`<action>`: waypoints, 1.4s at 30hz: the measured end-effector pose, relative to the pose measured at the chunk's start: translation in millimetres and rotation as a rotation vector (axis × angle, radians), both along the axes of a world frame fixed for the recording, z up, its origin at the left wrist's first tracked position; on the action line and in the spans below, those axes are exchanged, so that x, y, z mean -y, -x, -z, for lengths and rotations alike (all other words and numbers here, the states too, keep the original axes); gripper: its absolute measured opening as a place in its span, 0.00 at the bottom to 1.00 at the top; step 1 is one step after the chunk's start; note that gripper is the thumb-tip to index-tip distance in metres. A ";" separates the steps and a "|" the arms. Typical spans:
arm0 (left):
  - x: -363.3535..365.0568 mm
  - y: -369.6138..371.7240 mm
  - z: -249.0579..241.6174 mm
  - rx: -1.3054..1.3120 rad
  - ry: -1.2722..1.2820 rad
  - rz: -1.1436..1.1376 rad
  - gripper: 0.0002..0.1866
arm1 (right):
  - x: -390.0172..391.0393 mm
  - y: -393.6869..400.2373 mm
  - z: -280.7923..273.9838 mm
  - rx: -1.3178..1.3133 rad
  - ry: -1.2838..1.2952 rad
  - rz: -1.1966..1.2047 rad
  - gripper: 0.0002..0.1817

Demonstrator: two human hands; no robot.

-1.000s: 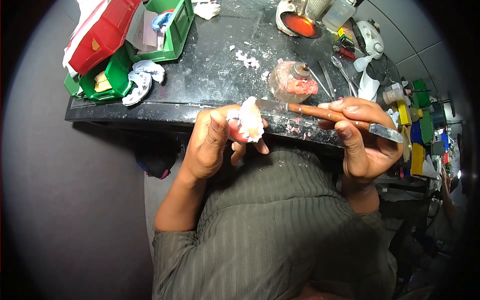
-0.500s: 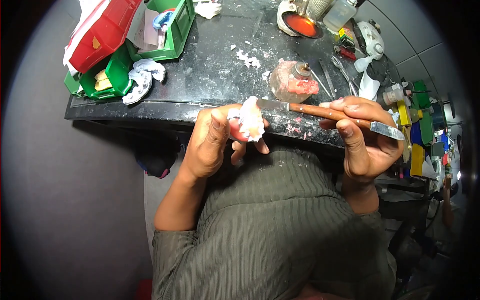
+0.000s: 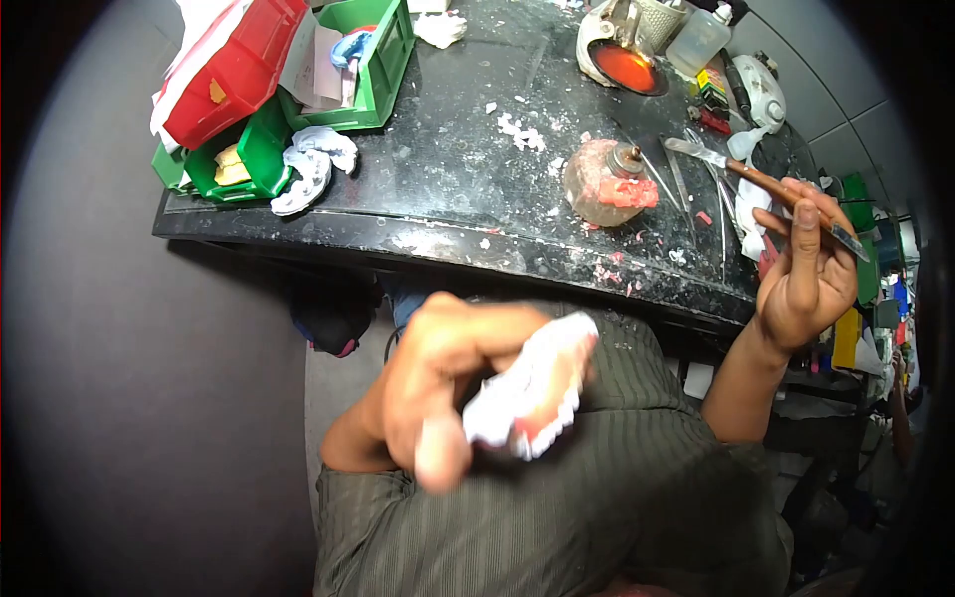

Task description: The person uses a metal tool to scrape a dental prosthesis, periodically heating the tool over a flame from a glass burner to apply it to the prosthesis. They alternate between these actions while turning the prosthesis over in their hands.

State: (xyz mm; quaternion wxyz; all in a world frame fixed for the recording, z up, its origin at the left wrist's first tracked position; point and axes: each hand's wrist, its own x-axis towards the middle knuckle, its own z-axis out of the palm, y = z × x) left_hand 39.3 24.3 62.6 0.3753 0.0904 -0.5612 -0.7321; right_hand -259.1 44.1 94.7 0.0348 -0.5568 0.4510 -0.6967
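Observation:
Close to the camera, my left hand (image 3: 423,363) grips a dental cast (image 3: 542,383), a white and pink arch with a row of teeth along its edge. Motion blurs both a little. Over the right part of the bench, my right hand (image 3: 811,274) is closed round the wooden handle of a wax knife (image 3: 771,184). Its metal blade points up and to the left, apart from the cast. Left of the knife stands a round glass spirit lamp (image 3: 597,189) with pink wax (image 3: 632,192) stuck on it.
On the black bench (image 3: 438,159), a green bin (image 3: 373,90) and a red bin (image 3: 229,85) stand at left beside white arch-shaped pieces (image 3: 306,179). A dish of glowing orange (image 3: 625,68) and a plastic bottle (image 3: 699,42) are at the back. Metal tools (image 3: 724,214) lie at right.
My left hand has brought the cast down and nearer the camera, turning it. My right hand has moved right, carrying the knife away from the cast, its blade now tipped upward.

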 end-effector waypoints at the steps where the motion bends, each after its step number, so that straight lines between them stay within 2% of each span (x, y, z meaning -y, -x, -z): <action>1: -3.5 -1.4 -2.4 -0.053 0.021 0.042 0.61 | 2.4 4.7 0.7 -0.012 -0.007 0.056 0.09; 3: 2.6 -5.3 4.4 -0.155 0.318 0.125 0.63 | 9.9 12.3 2.6 -0.023 -0.028 0.129 0.11; 4: -18.4 8.9 -9.4 -0.188 0.210 -0.116 0.67 | 12.6 18.0 2.6 -0.051 -0.108 0.148 0.11; 5: -19.8 10.9 -12.3 -0.191 0.240 -0.151 0.68 | 14.4 25.2 2.2 -0.078 -0.188 0.166 0.12; 7: -3.4 1.4 -1.7 -0.175 0.369 0.030 0.64 | 18.0 37.1 0.4 -0.173 -0.576 0.297 0.14; 8: -6.3 -0.2 -4.2 -0.097 0.217 -0.021 0.63 | 22.0 38.1 1.2 -0.331 -0.705 0.365 0.14; 9: -8.7 -0.2 -7.7 -0.017 0.065 -0.071 0.63 | 28.3 43.8 13.9 -0.524 -0.536 0.314 0.13; 10: -6.2 3.7 -5.1 -0.009 0.016 -0.126 0.63 | 31.6 43.7 13.0 -0.639 -0.609 0.312 0.13; 11: -2.0 4.3 -16.7 0.157 -0.093 -0.202 0.62 | 33.6 39.8 11.9 -0.754 -0.682 0.309 0.13; 12: 8.7 6.2 -5.7 0.156 -0.059 -0.258 0.61 | 35.1 33.0 9.1 -0.758 -0.802 0.303 0.14; 13: 19.1 7.8 5.9 0.179 0.012 -0.344 0.59 | 36.7 33.8 13.4 -0.738 -0.801 0.312 0.14; 15: 33.6 8.2 15.2 0.145 0.001 -0.419 0.56 | 41.9 34.4 26.0 -0.865 -0.663 0.291 0.15; 16: 42.5 4.9 23.8 0.131 0.030 -0.438 0.55 | 39.7 26.7 17.3 -0.823 -0.695 0.205 0.25; 17: 49.4 1.6 28.3 0.118 0.058 -0.459 0.54 | 36.7 18.8 13.4 -0.804 -0.696 0.204 0.25; 18: 48.8 4.3 27.9 0.111 0.054 -0.542 0.51 | 33.4 11.1 11.4 -0.754 -0.695 0.056 0.32; 19: 52.5 0.0 29.6 0.213 0.148 -0.564 0.54 | 30.9 6.4 13.4 -0.700 -0.691 -0.093 0.38; 21: 57.1 -3.3 34.8 0.269 0.215 -0.657 0.55 | 28.9 -0.4 34.5 -0.726 -0.598 -0.079 0.46; 27: 55.1 10.2 15.0 0.361 0.351 -0.847 0.57 | 30.8 -24.5 48.7 -0.652 -0.573 -0.006 0.48; 28: 52.8 16.5 12.4 0.375 0.384 -0.919 0.57 | 32.6 -25.1 52.8 -0.657 -0.547 0.017 0.46; 32: 50.4 14.2 4.4 0.435 0.305 -0.873 0.57 | 34.8 -26.0 50.1 -0.573 -0.538 -0.032 0.39; 33: 53.4 10.2 5.5 0.419 0.298 -0.795 0.53 | 34.5 -26.4 50.1 -0.556 -0.537 -0.035 0.39; 35: 53.9 19.9 6.1 0.197 0.048 -0.762 0.41 | 33.6 -27.7 51.0 -0.460 -0.439 -0.117 0.37; 36: 54.7 17.8 6.1 0.133 -0.092 -0.734 0.32 | 33.7 -29.8 51.7 -0.388 -0.411 -0.165 0.35; 37: 55.2 19.5 4.7 0.142 -0.090 -0.732 0.32 | 32.9 -31.1 50.2 -0.379 -0.413 -0.165 0.35; 39: 57.0 23.5 2.2 0.027 -0.276 -0.721 0.29 | 30.4 -32.4 45.1 -0.106 -0.544 -0.424 0.33; 42: 54.9 27.3 2.5 0.031 -0.250 -0.674 0.28 | 31.4 -34.4 43.3 -0.153 -0.436 -0.397 0.31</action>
